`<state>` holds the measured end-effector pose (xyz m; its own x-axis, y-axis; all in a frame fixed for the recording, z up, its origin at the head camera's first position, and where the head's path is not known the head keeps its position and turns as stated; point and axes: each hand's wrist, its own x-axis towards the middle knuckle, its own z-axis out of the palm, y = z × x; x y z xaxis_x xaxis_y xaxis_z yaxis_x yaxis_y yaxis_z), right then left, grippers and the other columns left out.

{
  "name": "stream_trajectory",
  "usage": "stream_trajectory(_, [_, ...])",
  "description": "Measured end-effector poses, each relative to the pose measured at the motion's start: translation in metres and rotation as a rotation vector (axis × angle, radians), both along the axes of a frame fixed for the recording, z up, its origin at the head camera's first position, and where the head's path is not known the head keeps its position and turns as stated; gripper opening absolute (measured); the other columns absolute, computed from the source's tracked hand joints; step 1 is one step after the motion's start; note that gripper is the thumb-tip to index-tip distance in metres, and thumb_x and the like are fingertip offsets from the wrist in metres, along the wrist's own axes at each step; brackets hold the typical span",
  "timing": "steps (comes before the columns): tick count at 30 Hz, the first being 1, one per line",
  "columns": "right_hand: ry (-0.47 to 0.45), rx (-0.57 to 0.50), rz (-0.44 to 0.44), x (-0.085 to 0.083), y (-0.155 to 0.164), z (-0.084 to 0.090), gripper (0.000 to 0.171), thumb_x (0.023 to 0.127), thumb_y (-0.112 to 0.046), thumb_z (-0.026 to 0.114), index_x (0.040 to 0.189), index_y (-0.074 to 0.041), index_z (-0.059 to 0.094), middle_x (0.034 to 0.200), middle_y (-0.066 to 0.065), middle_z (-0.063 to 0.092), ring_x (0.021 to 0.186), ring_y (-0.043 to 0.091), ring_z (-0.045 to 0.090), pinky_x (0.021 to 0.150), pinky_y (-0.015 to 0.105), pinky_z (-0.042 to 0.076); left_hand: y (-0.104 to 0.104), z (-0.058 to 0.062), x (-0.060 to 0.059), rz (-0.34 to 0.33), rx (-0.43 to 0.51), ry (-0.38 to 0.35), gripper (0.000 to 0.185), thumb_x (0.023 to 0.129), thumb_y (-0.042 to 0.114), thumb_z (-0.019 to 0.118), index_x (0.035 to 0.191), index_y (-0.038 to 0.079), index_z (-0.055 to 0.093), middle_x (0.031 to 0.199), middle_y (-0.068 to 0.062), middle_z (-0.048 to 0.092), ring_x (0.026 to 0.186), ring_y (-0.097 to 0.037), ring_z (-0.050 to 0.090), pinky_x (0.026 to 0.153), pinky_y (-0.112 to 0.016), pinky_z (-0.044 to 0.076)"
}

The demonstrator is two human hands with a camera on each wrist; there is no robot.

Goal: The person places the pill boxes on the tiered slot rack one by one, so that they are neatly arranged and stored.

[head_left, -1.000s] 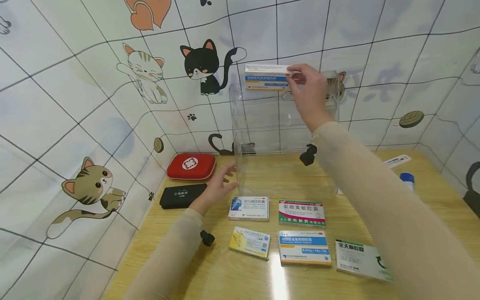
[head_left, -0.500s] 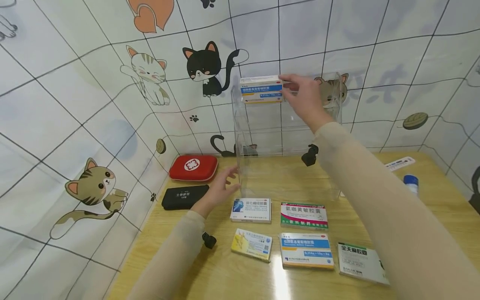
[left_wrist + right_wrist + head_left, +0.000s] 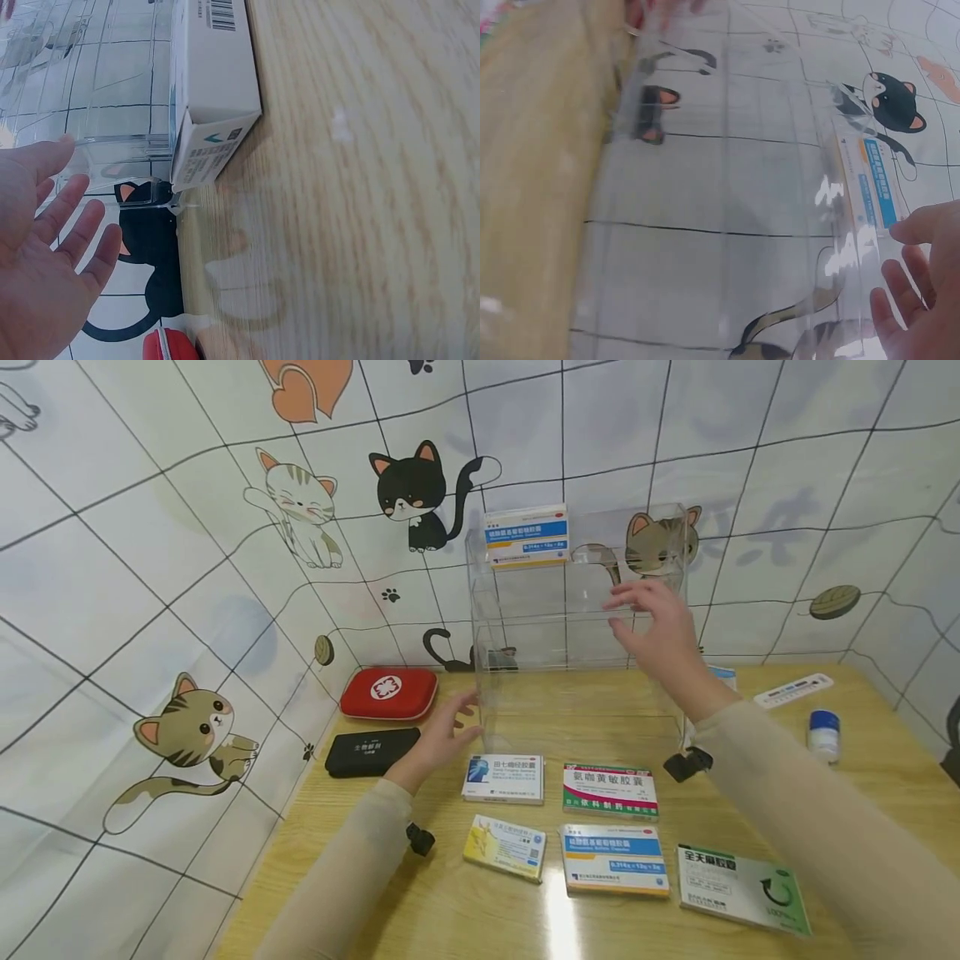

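Since half a second ago the right hand (image 3: 660,631) has let go of the blue-banded box (image 3: 527,535) and dropped away, fingers spread; that box now stands alone on the top tier of the clear rack (image 3: 577,627). Left hand (image 3: 442,735), open, steadies the rack's lower corner. On the surface (image 3: 450,902), five boxes bear Chinese print; one green label (image 3: 609,790) reads 氨咖黄敏胶囊.
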<state>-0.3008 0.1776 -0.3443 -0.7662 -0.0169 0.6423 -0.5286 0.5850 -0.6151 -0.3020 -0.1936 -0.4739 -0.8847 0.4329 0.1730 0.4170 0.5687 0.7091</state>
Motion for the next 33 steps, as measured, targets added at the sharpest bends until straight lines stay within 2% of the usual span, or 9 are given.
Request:
stream_trajectory(7, [-0.127, 0.022, -0.034, 0.055, 0.037, -0.047, 0.012, 0.095, -0.011, 0.072, 0.106, -0.008, 0.075, 0.128, 0.005, 0.067, 0.121, 0.028, 0.059, 0.097, 0.050, 0.046, 0.001, -0.001, 0.003, 0.046, -0.025, -0.011, 0.068, 0.098, 0.011, 0.071, 0.157, 0.016, 0.040, 0.147, -0.012, 0.056, 0.129, -0.027, 0.055, 0.106, -0.049, 0.052])
stream_trajectory(12, [-0.183, 0.107, -0.100, 0.095, 0.069, -0.071, 0.016, 0.092, -0.010, 0.077, 0.108, -0.012, 0.074, 0.128, 0.007, 0.067, 0.127, 0.034, 0.057, 0.098, 0.058, 0.046, 0.007, -0.001, 0.000, 0.008, -0.023, 0.005, 0.067, 0.099, 0.011, 0.070, 0.158, 0.015, 0.038, 0.148, -0.014, 0.055, 0.129, -0.028, 0.055, 0.106, -0.048, 0.052])
stream_trajectory(15, [-0.209, 0.168, -0.119, 0.118, 0.086, -0.081, 0.020, 0.089, -0.009, 0.080, 0.107, -0.015, 0.075, 0.127, 0.009, 0.069, 0.123, 0.036, 0.060, 0.097, 0.045, 0.048, 0.008, -0.002, 0.000, 0.010, -0.030, 0.005, 0.069, 0.099, 0.012, 0.070, 0.158, 0.015, 0.037, 0.149, -0.014, 0.054, 0.129, -0.029, 0.055, 0.105, -0.049, 0.052])
stream_trajectory(17, [-0.234, 0.193, -0.110, 0.131, 0.096, -0.086, 0.021, 0.088, -0.011, 0.081, 0.108, -0.018, 0.075, 0.125, 0.009, 0.070, 0.118, 0.028, 0.061, 0.093, 0.028, 0.047, 0.007, -0.001, 0.002, 0.028, -0.029, -0.003, 0.069, 0.098, 0.013, 0.071, 0.159, 0.015, 0.037, 0.149, -0.013, 0.054, 0.129, -0.029, 0.054, 0.105, -0.050, 0.051])
stream_trajectory(19, [-0.268, 0.230, -0.098, 0.144, 0.106, -0.091, 0.022, 0.089, -0.014, 0.082, 0.108, -0.021, 0.075, 0.123, 0.007, 0.072, 0.113, 0.011, 0.060, 0.087, 0.016, 0.043, 0.005, -0.001, 0.004, 0.049, -0.025, -0.011, 0.069, 0.098, 0.012, 0.071, 0.158, 0.014, 0.038, 0.148, -0.011, 0.055, 0.128, -0.028, 0.054, 0.105, -0.050, 0.051])
stream_trajectory(21, [-0.305, 0.261, -0.074, 0.157, 0.115, -0.099, 0.024, 0.088, -0.016, 0.083, 0.109, -0.023, 0.074, 0.121, 0.006, 0.072, 0.110, -0.005, 0.053, 0.085, 0.013, 0.043, 0.003, -0.001, 0.005, 0.056, -0.025, -0.009, 0.069, 0.098, 0.013, 0.071, 0.158, 0.014, 0.038, 0.148, -0.010, 0.055, 0.128, -0.028, 0.054, 0.105, -0.050, 0.051])
stream_trajectory(24, [-0.402, 0.315, -0.049, 0.178, 0.130, -0.111, 0.026, 0.088, -0.020, 0.084, 0.111, -0.027, 0.073, 0.121, 0.005, 0.073, 0.109, -0.021, 0.042, 0.087, 0.024, 0.050, 0.002, -0.002, 0.005, 0.042, -0.029, -0.004, 0.068, 0.099, 0.013, 0.070, 0.158, 0.016, 0.038, 0.148, -0.011, 0.055, 0.129, -0.028, 0.054, 0.105, -0.049, 0.051])
stream_trajectory(28, [-0.532, 0.393, -0.005, 0.201, 0.147, -0.125, 0.032, 0.085, -0.028, 0.086, 0.114, -0.029, 0.073, 0.123, 0.003, 0.072, 0.106, -0.017, 0.048, 0.082, 0.030, 0.055, 0.003, -0.002, 0.004, 0.030, -0.023, -0.007, 0.068, 0.099, 0.014, 0.070, 0.159, 0.016, 0.036, 0.149, -0.011, 0.053, 0.129, -0.028, 0.053, 0.106, -0.050, 0.051])
stream_trajectory(33, [-0.673, 0.440, 0.043, 0.220, 0.161, -0.139, 0.044, 0.079, -0.042, 0.088, 0.117, -0.026, 0.072, 0.121, -0.001, 0.070, 0.095, -0.010, 0.056, 0.073, 0.020, 0.053, 0.005, -0.002, 0.004, 0.032, -0.016, -0.014, 0.069, 0.099, 0.015, 0.070, 0.159, 0.012, 0.036, 0.150, -0.012, 0.053, 0.130, -0.033, 0.054, 0.106, -0.055, 0.050])
